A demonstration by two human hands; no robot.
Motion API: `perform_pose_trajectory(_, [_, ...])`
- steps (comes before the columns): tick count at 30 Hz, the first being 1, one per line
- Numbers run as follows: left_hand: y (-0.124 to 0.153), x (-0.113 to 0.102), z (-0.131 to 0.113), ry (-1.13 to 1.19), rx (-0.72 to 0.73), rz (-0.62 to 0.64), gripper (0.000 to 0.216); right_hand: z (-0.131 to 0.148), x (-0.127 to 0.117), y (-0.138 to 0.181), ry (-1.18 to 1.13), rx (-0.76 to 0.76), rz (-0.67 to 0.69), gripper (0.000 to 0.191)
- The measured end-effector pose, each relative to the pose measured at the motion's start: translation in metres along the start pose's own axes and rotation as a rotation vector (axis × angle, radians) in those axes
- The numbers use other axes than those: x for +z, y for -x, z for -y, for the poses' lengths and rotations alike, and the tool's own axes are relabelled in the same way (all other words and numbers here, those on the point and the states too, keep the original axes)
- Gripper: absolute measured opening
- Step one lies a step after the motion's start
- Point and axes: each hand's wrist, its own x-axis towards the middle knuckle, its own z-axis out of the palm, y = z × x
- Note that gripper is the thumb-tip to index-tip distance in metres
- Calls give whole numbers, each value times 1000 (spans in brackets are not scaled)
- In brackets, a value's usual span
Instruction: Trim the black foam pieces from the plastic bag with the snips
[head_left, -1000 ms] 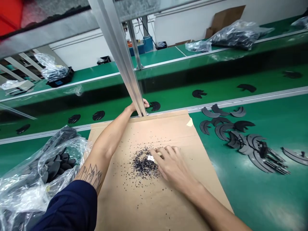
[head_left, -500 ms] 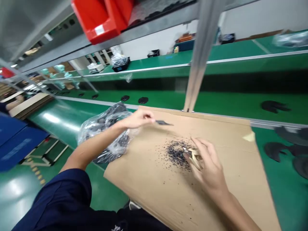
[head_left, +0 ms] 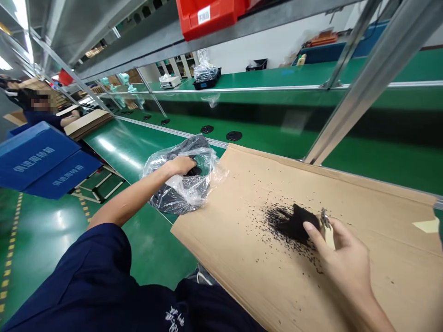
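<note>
My left hand (head_left: 180, 165) reaches into the mouth of a clear plastic bag (head_left: 180, 193) full of black flat parts, off the left edge of a cardboard sheet (head_left: 263, 286). Its fingers curl round a black part (head_left: 194, 171) inside the bag. My right hand (head_left: 342, 263) rests on the cardboard and grips a small beige-handled metal tool (head_left: 326, 227). Its forefinger presses on a black flat part (head_left: 296, 222), which lies beside a heap of black shavings (head_left: 273, 220).
A green conveyor belt (head_left: 270, 133) runs behind the cardboard and carries round black parts (head_left: 234, 135). A slanted aluminium post (head_left: 367, 83) rises at the right. A red bin (head_left: 207, 16) sits on the shelf above. Blue boxes (head_left: 38, 159) and another person (head_left: 41, 110) are at the far left.
My left hand went from the conveyor to the cardboard with a black part, then left into the bag. A black part now lies under my right forefinger. The view swung left.
</note>
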Motion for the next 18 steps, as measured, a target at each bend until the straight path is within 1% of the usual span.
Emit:
perform_pose_trajectory(2, [0, -2, 10, -77, -29, 20, 3, 0, 0, 0, -15, 23, -7, 39])
perform_pose_trajectory(4, [3, -8, 11, -125, -20, 22, 3, -1, 0, 1, -28, 45, -12, 39])
perform_pose_trajectory(7, [13, -21, 1, -157, 46, -2, 5, -2, 0, 3, -53, 54, 4, 39])
perform_pose_trajectory(9, [21, -28, -10, -120, 96, -53, 9, -2, -1, 4, -62, 55, 23, 40])
perform_pose_trajectory(10, [26, -29, -18, -41, 117, -94, 13, -3, -2, 4, -69, 59, 28, 41])
perform_pose_trajectory(11, [30, -28, -27, 88, 138, -142, 17, -3, -2, 5, -81, 65, 34, 42])
perform_pose_trajectory(13, [39, -17, -50, 450, 189, -219, 24, -4, -3, 7, -125, 90, 38, 41])
perform_pose_trajectory(14, [43, -8, -64, 634, 218, -236, 27, -4, -2, 8, -155, 111, 44, 39])
perform_pose_trajectory(16, [48, 14, -95, 906, 279, -220, 29, -5, 0, 10, -225, 163, 56, 36])
perform_pose_trajectory(18, [49, 39, -128, 1087, 309, -165, 31, -6, 2, 14, -298, 205, 64, 34])
